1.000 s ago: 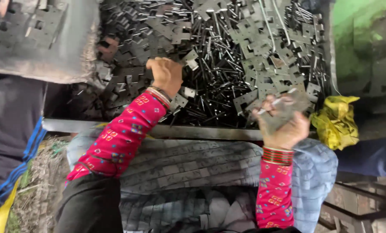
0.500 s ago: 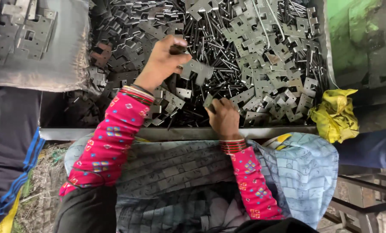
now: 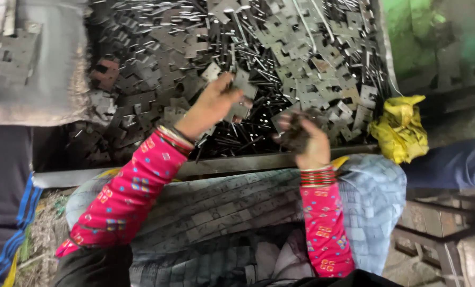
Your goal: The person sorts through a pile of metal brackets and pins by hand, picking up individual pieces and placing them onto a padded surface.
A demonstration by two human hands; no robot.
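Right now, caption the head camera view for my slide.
Left hand and right hand pick flat metal plates from a heaped tray of plates and pins.

- The metal plates (image 3: 301, 48) run off the edge at twelve o'clock.
- The right hand (image 3: 306, 141) is blurred; its grip cannot be told.
- The yellow cloth (image 3: 399, 130), at three o'clock, is blurred.

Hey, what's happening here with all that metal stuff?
A person in pink patterned sleeves is working over a big pile of flat metal plates and thin rods heaped in a tray. The left hand grips a flat plate above the pile. The right hand is closed around a dark handful of small pieces near the tray's front edge. A crumpled yellow cloth sits at the right.
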